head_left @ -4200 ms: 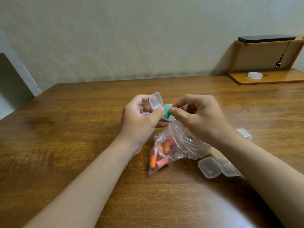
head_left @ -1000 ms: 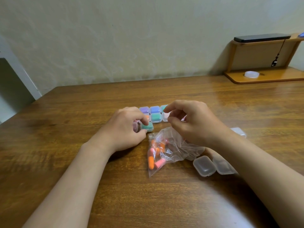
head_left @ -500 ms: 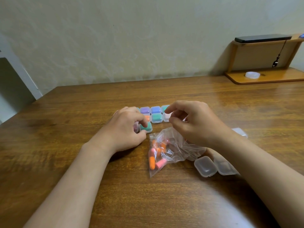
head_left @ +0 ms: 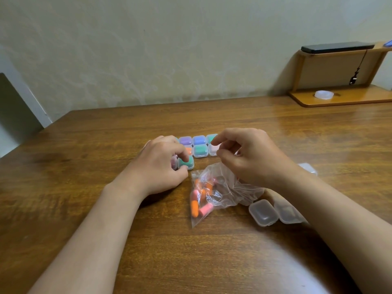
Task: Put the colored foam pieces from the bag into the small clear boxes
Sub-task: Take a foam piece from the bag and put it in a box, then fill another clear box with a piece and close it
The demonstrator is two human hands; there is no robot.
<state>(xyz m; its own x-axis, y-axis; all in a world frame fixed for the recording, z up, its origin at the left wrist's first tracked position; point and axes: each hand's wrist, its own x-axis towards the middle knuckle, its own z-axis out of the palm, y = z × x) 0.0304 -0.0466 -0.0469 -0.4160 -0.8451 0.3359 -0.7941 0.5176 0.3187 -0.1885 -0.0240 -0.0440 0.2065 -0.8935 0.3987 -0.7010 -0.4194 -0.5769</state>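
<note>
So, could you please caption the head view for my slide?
Left hand pinches a green-filled box beside filled boxes; right hand poised over the foam bag.

Pale plaster wall [head_left: 148, 49] behind brown wooden table [head_left: 63, 187]; small wooden shelf [head_left: 339, 96] at right corner.

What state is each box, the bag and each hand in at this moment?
left hand: pinches the green box
green box: closed, filled
filled boxes: closed, in rows
bag: lying down, orange and pink pieces inside
empty boxes: closed, unfilled
right hand: curled over the bag; grip hidden
</note>
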